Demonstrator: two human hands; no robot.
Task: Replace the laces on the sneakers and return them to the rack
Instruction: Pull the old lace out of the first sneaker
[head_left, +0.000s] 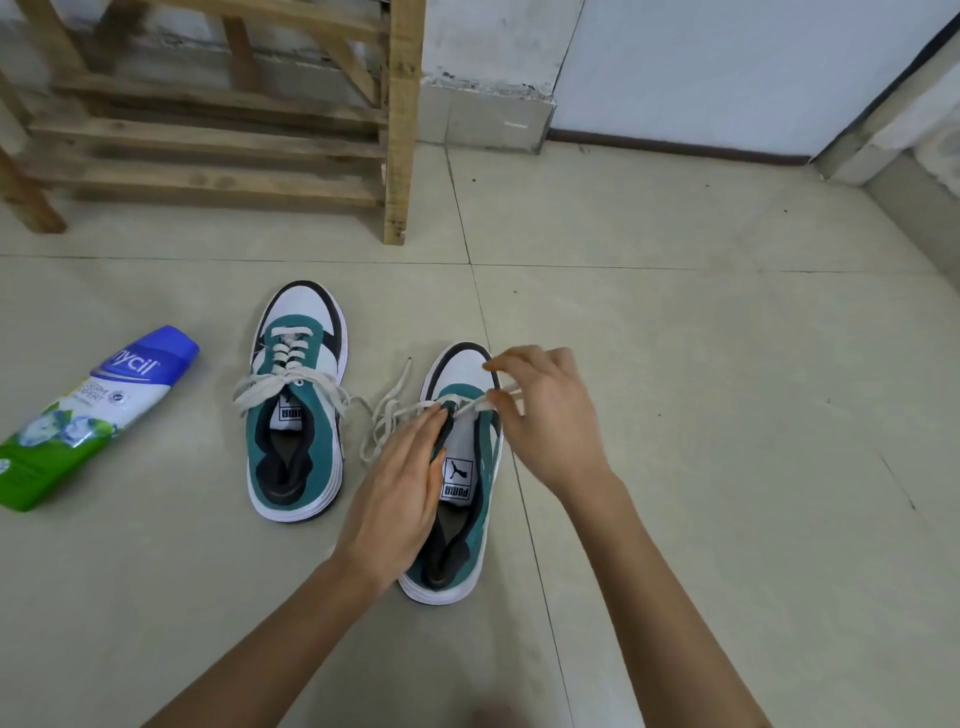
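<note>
Two teal, white and black sneakers stand on the tiled floor, toes pointing away from me. The left sneaker (296, 410) is laced with an off-white lace, its ends loose at the sides. My left hand (400, 493) holds the left side of the right sneaker (462, 499), fingers at its eyelets. My right hand (545, 415) pinches the off-white lace (475, 404) over that shoe's front eyelets. The rest of this lace trails in loops on the floor between the shoes. The wooden rack (218, 119) stands at the back left.
A blue, white and green powder bottle (88, 415) lies on its side on the floor at the left. A white wall and a dark skirting line run along the back right.
</note>
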